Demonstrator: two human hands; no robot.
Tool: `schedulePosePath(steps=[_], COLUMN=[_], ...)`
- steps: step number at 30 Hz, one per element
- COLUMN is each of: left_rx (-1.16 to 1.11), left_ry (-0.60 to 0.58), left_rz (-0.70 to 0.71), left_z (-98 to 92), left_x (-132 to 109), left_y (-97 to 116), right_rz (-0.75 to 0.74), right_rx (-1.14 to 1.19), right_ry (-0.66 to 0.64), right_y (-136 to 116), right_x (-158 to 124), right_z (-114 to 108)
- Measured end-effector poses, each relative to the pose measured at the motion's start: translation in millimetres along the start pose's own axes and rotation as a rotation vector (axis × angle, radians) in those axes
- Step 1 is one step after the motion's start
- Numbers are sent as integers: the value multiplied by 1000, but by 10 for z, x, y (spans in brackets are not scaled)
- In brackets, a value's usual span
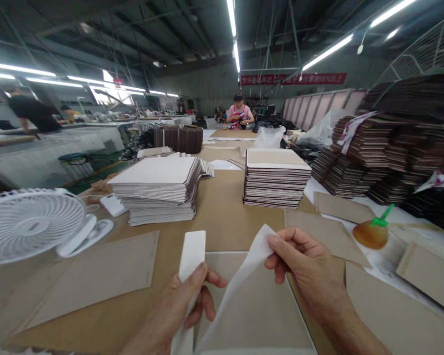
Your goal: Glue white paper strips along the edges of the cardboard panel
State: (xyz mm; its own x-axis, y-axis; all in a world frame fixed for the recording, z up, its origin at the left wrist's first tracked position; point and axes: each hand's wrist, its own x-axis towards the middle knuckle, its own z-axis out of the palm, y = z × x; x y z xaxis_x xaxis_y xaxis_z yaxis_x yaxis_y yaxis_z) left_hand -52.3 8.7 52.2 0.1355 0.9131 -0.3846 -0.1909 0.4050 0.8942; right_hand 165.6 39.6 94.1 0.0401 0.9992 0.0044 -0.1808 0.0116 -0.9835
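A person's two bare hands work over a tan tabletop [220, 217]. The left hand [192, 296] is partly curled, its thumb pressing a white strip [193, 249] against the fingers. The right hand [307, 266] is nearly closed — thumb and forefinger pinch the corner of a thin white sheet [244, 268], lifted at a slant above a beige panel [261, 310], close in at twelve o'clock. White boards [155, 170] are stacked at eleven, dark-edged boards [277, 185] at one. A white fan [33, 224] stands at ten — an amber bottle [370, 234] with green nozzle at two.
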Motion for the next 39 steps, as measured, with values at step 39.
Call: schedulePosePath(steps=[39], left_rx=[-173], left_ry=[462], left_rz=[435], left_z=[145], left_x=[-43], left_y=[-178], right_rz=[110], right_rx=[331], right_ry=[-27], right_y=[-238], right_x=[20], right_z=[658])
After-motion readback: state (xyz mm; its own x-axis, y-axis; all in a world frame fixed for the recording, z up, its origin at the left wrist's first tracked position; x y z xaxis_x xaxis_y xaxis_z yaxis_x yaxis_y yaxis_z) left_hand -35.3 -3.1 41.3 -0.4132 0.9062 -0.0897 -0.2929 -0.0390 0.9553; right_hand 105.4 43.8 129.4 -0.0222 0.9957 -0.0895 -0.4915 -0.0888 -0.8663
